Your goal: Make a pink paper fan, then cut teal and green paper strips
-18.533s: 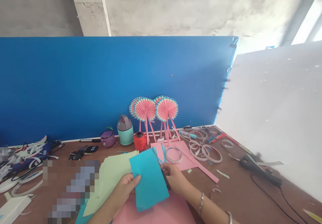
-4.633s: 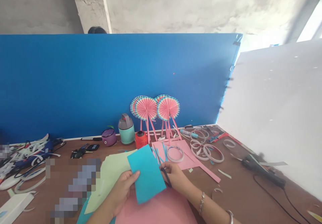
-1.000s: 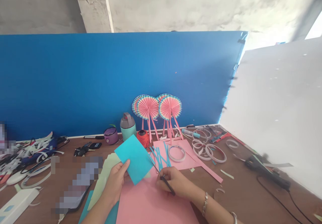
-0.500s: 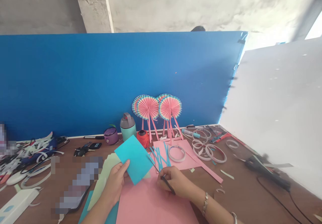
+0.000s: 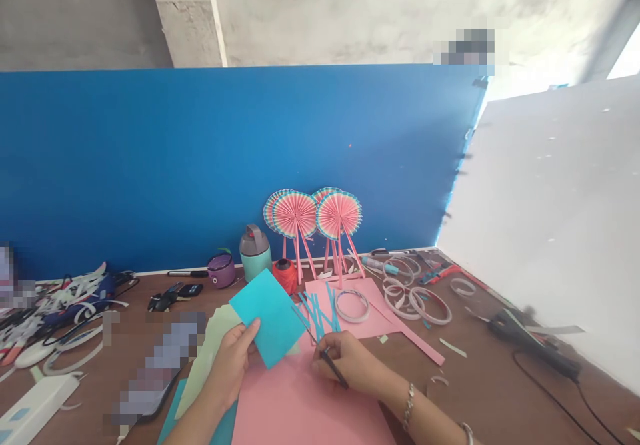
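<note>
A square sheet of turquoise paper (image 5: 270,318) is held up at a tilt, pinched at its lower left edge by my left hand (image 5: 237,352). In my right hand (image 5: 347,362) is a pair of scissors (image 5: 333,368) with dark handles, the fingers closed round them. Their blades point up and left beside the paper's right edge; whether they touch it I cannot tell. Below my hands lies a large pink sheet (image 5: 305,405). Just beyond my right hand, thin blue paper strips (image 5: 316,312) lie crisscrossed on another pink sheet (image 5: 375,298) beside a roll of tape (image 5: 353,306).
Pink pleated paper fans (image 5: 295,214) stand against the blue partition (image 5: 200,165). A flask (image 5: 256,258), red thread (image 5: 285,276) and a purple pot (image 5: 221,272) stand before it. Tape rings (image 5: 430,305) and a glue gun (image 5: 535,345) lie right; a phone (image 5: 155,372) and cables lie left.
My hands, the turquoise paper and the scissors stay almost in place. The view shifts very slightly. Behind the partition, the top of a person's head has moved right.
</note>
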Demonstrator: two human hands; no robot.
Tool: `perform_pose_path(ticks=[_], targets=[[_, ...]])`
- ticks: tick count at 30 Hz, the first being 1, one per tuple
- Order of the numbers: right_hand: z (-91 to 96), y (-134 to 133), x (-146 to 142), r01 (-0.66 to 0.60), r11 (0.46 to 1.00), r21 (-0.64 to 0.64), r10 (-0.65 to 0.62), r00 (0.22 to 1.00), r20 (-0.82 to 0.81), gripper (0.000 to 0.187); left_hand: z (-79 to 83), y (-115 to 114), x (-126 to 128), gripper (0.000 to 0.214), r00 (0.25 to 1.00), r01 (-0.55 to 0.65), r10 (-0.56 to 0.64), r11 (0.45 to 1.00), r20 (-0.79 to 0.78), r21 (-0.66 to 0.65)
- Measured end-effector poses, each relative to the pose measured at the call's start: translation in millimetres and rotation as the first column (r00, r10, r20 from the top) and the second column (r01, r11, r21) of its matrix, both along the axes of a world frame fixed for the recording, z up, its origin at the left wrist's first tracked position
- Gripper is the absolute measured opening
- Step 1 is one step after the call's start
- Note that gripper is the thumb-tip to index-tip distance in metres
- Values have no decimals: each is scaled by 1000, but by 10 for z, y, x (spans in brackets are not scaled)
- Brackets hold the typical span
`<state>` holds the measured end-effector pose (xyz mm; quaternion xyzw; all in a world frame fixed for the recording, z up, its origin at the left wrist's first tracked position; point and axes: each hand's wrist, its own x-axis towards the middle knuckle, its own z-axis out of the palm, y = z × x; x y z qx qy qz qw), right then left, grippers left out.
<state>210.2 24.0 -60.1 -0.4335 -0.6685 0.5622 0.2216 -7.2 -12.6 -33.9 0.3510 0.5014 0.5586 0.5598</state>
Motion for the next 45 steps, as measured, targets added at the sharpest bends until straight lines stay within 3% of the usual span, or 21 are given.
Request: perform_pose_path(ticks=[7,17,35,45], targets=[[-50,3,-15,2,999,-48,-5,998,-68,13,-16,-1,34,32,998,67,-67,998,-16,-5],[31,-30,-41,22,999,-33,-25,995,-92,14,-49,-36,95,34,985,171,-171,985,13,9],[-36,-11,-60,74,997,4,-73,995,-66,7,11,-56,106,27,987,140,-139,990,77,-14],[-2,-8,-64,101,995,-21,-102,994,-39,9,37,-63,116,35,992,94,-91,995,90,-31]])
